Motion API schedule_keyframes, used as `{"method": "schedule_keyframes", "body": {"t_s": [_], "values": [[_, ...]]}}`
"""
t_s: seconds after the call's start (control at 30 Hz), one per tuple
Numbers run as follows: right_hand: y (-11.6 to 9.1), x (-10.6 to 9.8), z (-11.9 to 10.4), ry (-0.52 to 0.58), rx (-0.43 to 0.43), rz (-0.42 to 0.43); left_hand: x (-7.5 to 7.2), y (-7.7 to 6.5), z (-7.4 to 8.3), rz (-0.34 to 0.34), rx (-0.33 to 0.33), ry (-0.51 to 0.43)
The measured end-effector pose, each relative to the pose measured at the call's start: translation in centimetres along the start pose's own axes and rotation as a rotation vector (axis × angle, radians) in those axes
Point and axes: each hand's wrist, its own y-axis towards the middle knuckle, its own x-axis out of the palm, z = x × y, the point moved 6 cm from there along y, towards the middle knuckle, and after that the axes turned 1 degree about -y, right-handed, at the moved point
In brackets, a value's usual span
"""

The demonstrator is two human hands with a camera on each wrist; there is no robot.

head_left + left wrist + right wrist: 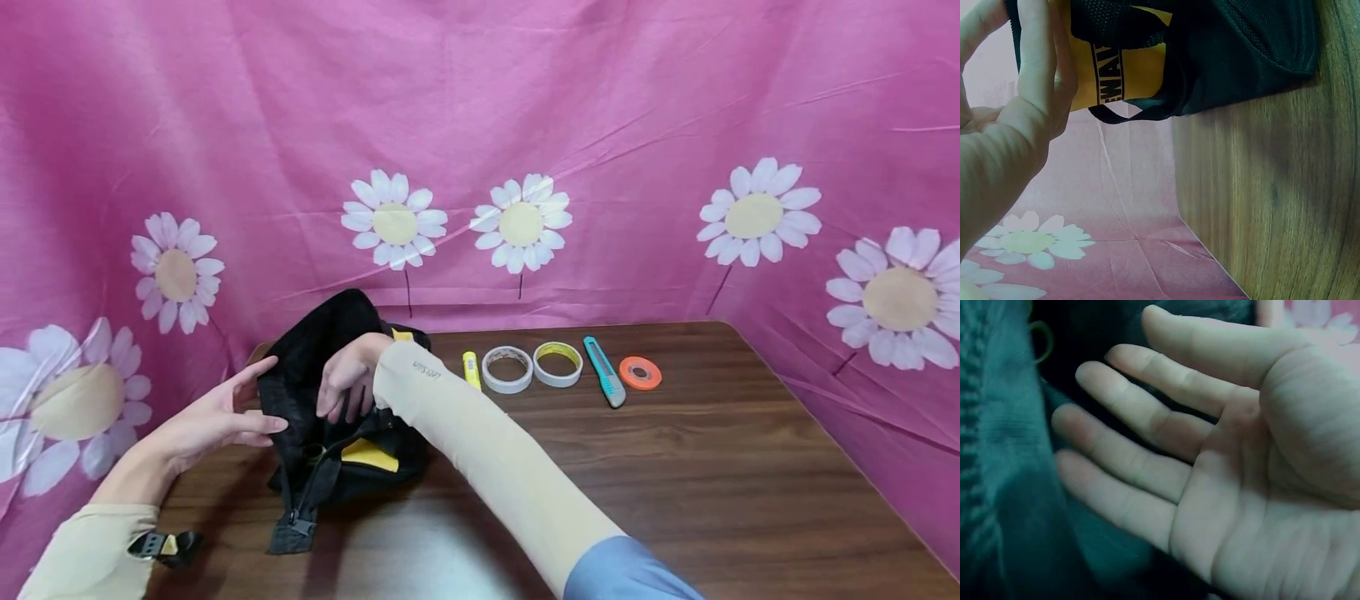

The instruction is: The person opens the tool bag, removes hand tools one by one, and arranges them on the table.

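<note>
A black zippered tool bag (315, 417) with yellow panels stands at the left of the table, its mouth spread open. My left hand (217, 421) grips the bag's left rim, thumb on the inner side and fingers around the outside. In the left wrist view a yellow label (1129, 69) with black letters shows beside that hand. My right hand (348, 379) reaches into the bag's mouth. Its fingers (1129, 450) are relaxed and spread, with nothing in the palm. Inside the bag, a thin yellow-green loop (1051, 342) shows beyond the fingertips.
To the right of the bag, a yellow glue stick (471, 370), a white tape roll (507, 386), a yellow-cored tape roll (558, 380), a teal utility knife (604, 373) and an orange tape roll (641, 384) lie in a row. A pink flowered cloth (637, 125) hangs behind the wooden table (712, 492).
</note>
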Motion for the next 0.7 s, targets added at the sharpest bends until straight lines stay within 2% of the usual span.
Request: {"method": "schedule_keyframes", "body": {"t_s": [0.23,0.5,0.7], "values": [[2.7,1.0,1.9,-0.017,0.033,-0.048,0.2,0.1,0.3,0.006,-0.01,0.001],[2.7,2.6,2.5,-0.049,-0.024,-0.089,-0.1,0.3,0.2,0.019,-0.014,0.011],[4.2,3.1,3.3,-0.035,-0.021,-0.145,-0.1,0.0,-0.1,0.021,-0.012,-0.006]]}}
